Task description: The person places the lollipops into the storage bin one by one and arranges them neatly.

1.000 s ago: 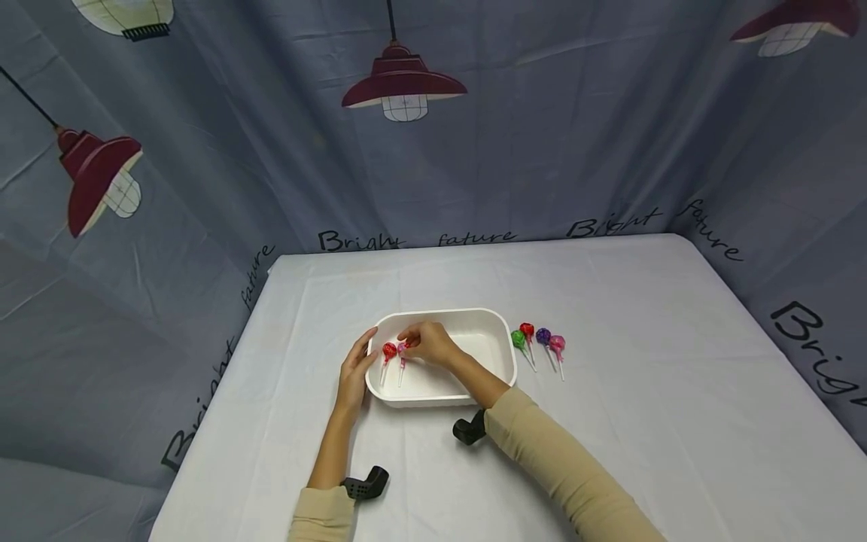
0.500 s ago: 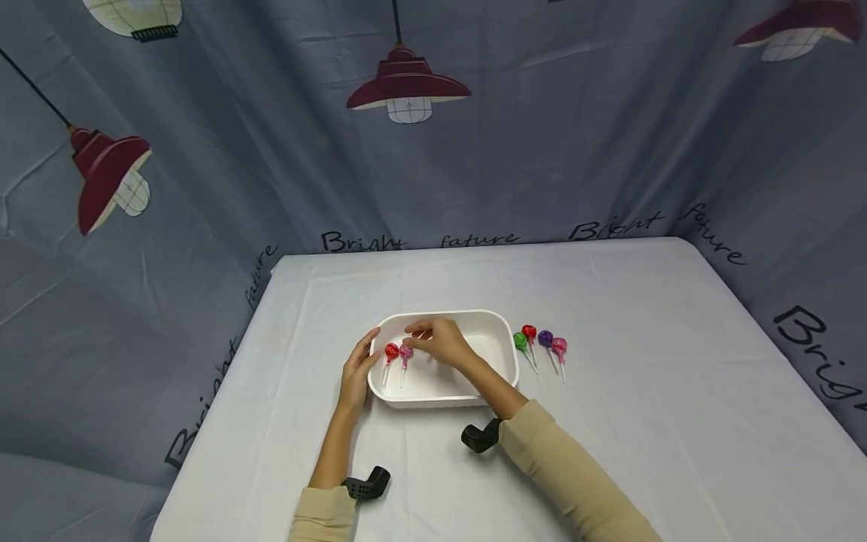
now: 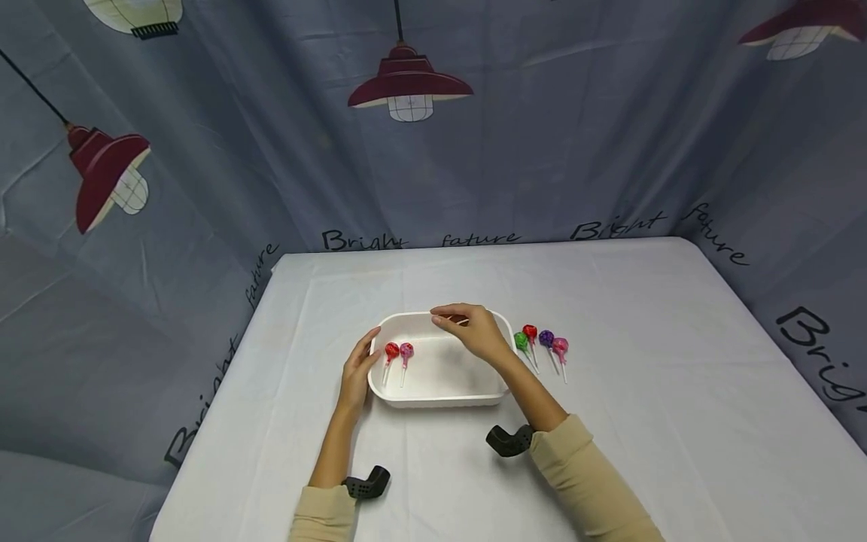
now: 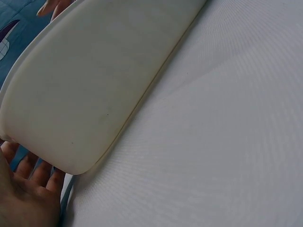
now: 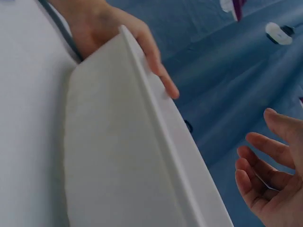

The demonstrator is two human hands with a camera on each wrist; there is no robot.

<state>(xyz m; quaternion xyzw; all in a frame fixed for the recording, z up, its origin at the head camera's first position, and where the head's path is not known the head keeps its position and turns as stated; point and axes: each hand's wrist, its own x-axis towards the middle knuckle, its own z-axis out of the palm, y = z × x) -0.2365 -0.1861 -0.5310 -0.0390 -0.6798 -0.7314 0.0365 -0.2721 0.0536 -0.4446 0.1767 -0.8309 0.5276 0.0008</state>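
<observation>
My left hand (image 3: 354,374) holds the left end of a white tray (image 3: 443,401), its thumb over the rim and its fingers along the outer wall; the left wrist view shows those fingers (image 4: 41,172) behind the tray's end. Inside the tray, at the left, a red lollipop (image 3: 391,351) and a pink lollipop (image 3: 406,351) lie side by side, sticks pointing toward me. Over the tray's right half hovers my right hand (image 3: 476,331), fingers loosely bent. In the right wrist view nothing is between thumb and fingers.
Just right of the tray, a green lollipop (image 3: 521,341), another red one (image 3: 530,331), a purple one (image 3: 546,339) and another pink one (image 3: 559,346) lie close together on the white tablecloth (image 3: 650,421). A grey-blue curtain (image 3: 542,150) hangs behind the table.
My right hand has let go of the pink lollipop inside the tray and moved up and right, away from it. The left hand has stayed at the tray's left end.
</observation>
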